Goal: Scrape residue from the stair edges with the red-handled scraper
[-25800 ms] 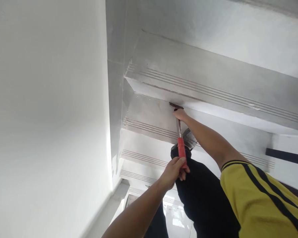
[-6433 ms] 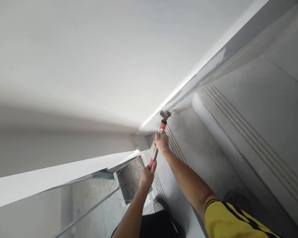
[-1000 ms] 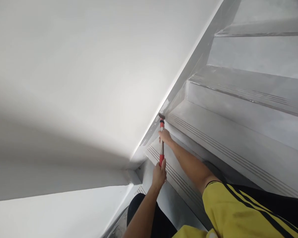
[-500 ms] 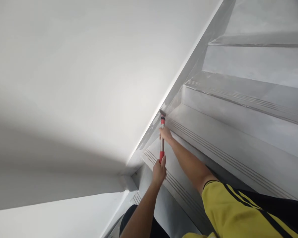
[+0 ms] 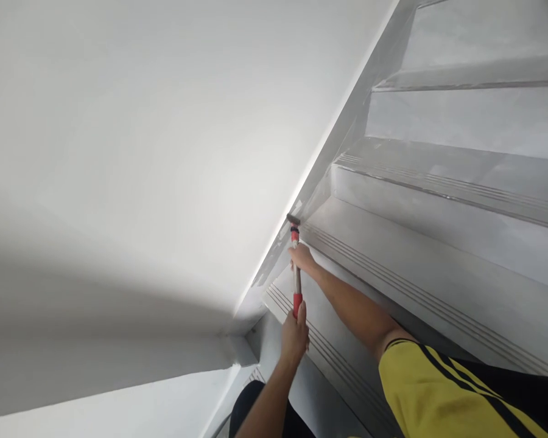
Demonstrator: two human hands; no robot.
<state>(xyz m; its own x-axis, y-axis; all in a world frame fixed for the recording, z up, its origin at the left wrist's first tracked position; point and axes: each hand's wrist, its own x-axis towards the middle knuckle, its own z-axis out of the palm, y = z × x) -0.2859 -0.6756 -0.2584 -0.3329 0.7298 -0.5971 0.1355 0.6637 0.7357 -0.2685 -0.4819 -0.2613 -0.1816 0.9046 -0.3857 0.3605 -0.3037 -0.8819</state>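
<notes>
Your left hand (image 5: 295, 333) is wrapped tight around the red end of the scraper (image 5: 296, 267), and your right hand (image 5: 302, 258) is closed on its metal shaft higher up, just below the red collar. The scraper stands nearly upright at the centre of view, its small head pressed into the seam where the white wall (image 5: 141, 152) meets the grey skirting (image 5: 278, 252) at the left end of the step (image 5: 393, 267).

Around it: the wall fills everything from 7 to 12 o'clock, and the next step up (image 5: 438, 176) runs off towards 2 o'clock, its grooved edge lines clear of the tool. Your yellow sleeve (image 5: 442, 389) sits at 5 o'clock and your dark trouser leg (image 5: 249, 404) at 6 o'clock. Nothing lies between the scraper head and the seam; the wall crowds it closely on the left.

Against half a second ago, the head sits slightly lower along the seam and both hands have dropped with it, with the same hold. Twenty-five seconds ago you were working under a stair nosing instead.
</notes>
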